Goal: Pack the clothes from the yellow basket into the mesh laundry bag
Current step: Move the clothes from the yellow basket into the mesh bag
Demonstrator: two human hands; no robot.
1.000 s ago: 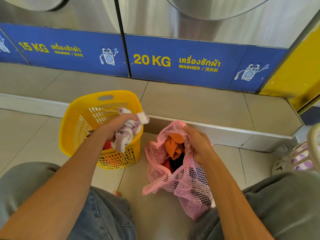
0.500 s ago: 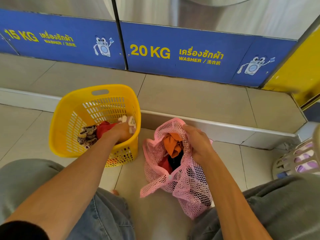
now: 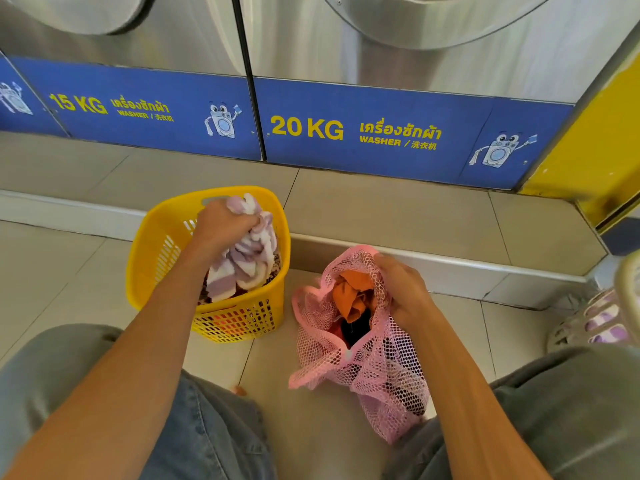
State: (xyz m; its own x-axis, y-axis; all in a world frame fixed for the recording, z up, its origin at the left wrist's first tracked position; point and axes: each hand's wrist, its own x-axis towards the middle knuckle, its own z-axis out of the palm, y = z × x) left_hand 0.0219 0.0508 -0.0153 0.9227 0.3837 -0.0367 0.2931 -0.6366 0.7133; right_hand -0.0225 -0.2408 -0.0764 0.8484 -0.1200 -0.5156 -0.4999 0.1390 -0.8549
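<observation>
steel washers [image 3: 433,39], blue signs [image 3: 374,133], white basket [image 3: 595,317]

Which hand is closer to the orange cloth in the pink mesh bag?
Right. The right hand grips the mesh bag rim right beside the orange cloth; the left hand is over the yellow basket, gripping a striped garment.

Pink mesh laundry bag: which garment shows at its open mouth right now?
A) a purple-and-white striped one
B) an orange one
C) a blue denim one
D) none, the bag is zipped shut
B: an orange garment sits in the open mouth of the pink mesh laundry bag, which the right hand holds open; the left hand grips the purple-and-white striped cloth over the yellow plastic basket.
</observation>
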